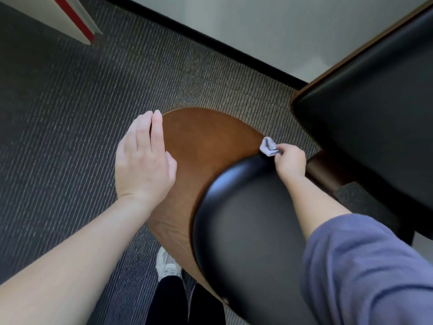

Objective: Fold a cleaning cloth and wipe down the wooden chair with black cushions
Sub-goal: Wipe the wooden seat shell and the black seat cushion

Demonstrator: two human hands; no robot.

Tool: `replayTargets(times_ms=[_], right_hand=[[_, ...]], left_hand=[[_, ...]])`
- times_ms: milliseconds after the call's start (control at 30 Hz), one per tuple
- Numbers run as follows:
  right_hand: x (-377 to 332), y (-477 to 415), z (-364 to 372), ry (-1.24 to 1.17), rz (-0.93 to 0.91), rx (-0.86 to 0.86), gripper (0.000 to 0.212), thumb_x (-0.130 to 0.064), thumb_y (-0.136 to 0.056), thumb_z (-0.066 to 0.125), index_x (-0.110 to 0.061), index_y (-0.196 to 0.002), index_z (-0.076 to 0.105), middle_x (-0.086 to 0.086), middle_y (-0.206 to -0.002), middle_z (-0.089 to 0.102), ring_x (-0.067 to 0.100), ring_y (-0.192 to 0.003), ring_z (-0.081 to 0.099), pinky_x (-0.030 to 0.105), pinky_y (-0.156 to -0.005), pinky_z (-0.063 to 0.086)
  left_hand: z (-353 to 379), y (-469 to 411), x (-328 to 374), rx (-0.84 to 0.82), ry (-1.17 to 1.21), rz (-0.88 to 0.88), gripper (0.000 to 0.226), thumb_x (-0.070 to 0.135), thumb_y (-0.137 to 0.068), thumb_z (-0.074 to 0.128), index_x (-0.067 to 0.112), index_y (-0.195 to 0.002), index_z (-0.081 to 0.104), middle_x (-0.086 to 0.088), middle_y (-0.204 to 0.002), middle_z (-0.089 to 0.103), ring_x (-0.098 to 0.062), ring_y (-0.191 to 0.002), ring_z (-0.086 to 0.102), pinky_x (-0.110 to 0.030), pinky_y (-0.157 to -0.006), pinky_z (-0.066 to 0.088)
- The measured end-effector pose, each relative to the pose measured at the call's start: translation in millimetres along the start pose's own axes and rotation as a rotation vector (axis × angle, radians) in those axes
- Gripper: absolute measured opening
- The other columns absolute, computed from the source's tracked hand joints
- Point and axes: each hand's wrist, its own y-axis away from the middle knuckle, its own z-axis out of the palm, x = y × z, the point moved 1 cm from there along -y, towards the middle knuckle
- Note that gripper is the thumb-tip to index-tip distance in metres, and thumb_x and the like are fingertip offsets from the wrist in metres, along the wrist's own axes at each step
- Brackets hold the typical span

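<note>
The wooden chair shows its rounded brown back panel from above, with a black cushion fixed to its near side. My right hand pinches a small bunched grey cleaning cloth against the right edge of the brown panel, where wood meets cushion. My left hand lies flat with straight fingers against the panel's left edge, holding nothing. A second black cushion, the seat, fills the right side, edged by a dark wooden frame.
Grey ribbed carpet covers the floor. A white wall with a black baseboard runs along the top. A white post with a red stripe stands at the top left. My white shoe and dark trouser leg show below the chair.
</note>
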Motion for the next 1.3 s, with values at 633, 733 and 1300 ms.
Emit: replayTargets(times_ms=[633,733,1300], right_hand=[[-15.7,-14.9,7.1,-0.03,-0.072,-0.016,0.015,-0.006,-0.088,0.054,-0.009,-0.095,0.066,0.013,-0.103,0.061,0.03,-0.096,0.058,0.028,-0.07,0.034],[-30.1,-14.3,6.4,-0.153,-0.079,-0.014,0.012,-0.008,-0.086,0.055,-0.016,-0.087,0.064,0.009,-0.097,0.061,0.024,-0.088,0.057,0.026,-0.07,0.033],[-92.4,17.7,13.6,-0.395,-0.246,-0.001,0.021,-0.004,-0.085,0.054,-0.018,-0.096,0.065,0.0,-0.096,0.056,0.007,-0.078,0.049,0.009,-0.067,0.033]], left_hand=[[3.9,-1.1,-1.6,0.061,-0.037,0.01,0.072,0.017,-0.087,0.054,-0.001,-0.149,0.025,-0.021,-0.148,0.037,-0.035,-0.136,0.037,-0.047,-0.105,0.041],[4.0,-1.1,-2.0,0.063,-0.035,0.009,0.071,0.017,-0.087,0.055,-0.001,-0.149,0.025,-0.021,-0.148,0.037,-0.034,-0.136,0.037,-0.047,-0.105,0.041],[3.2,-1.3,-1.8,0.035,-0.017,0.016,0.071,0.017,-0.086,0.054,-0.002,-0.148,0.025,-0.022,-0.147,0.038,-0.035,-0.135,0.037,-0.046,-0.107,0.039]])
